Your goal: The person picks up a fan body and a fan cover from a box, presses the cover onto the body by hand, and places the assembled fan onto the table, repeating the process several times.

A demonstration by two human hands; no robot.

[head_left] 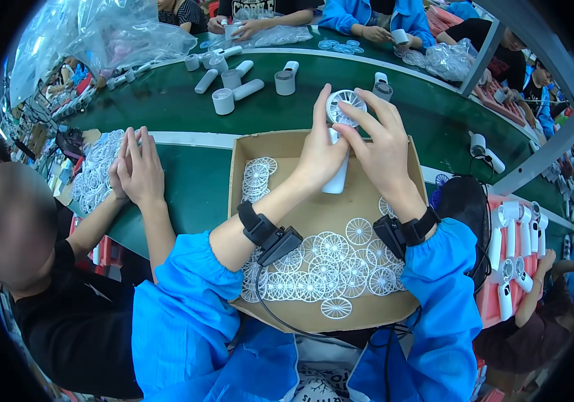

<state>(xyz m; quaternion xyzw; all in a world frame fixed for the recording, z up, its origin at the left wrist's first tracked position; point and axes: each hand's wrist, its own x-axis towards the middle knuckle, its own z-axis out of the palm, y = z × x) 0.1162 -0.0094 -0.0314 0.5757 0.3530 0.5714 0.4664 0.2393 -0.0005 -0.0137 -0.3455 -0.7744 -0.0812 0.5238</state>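
A white handheld fan [336, 182] is held up over the far part of a cardboard box [238, 167], its round spoked head facing me. My left hand [320, 157] is closed around it, fingers up along the head's left side. With bent fingers and thumb, my right hand [384, 151] grips the head from the right, fingertips on the white grille [342, 114]. My palms partly hide the handle. Below my wrists, many loose white round fan grilles [330, 268] lie overlapping in the box.
Several fan bodies [223, 102] lie on the green conveyor belt [166, 100] ahead. At left, a co-worker's hands [141, 167] are pressed together beside a pile of grilles [96, 174]. A pink tray [501, 258] at right holds fans. A metal post [542, 157] slants up beyond.
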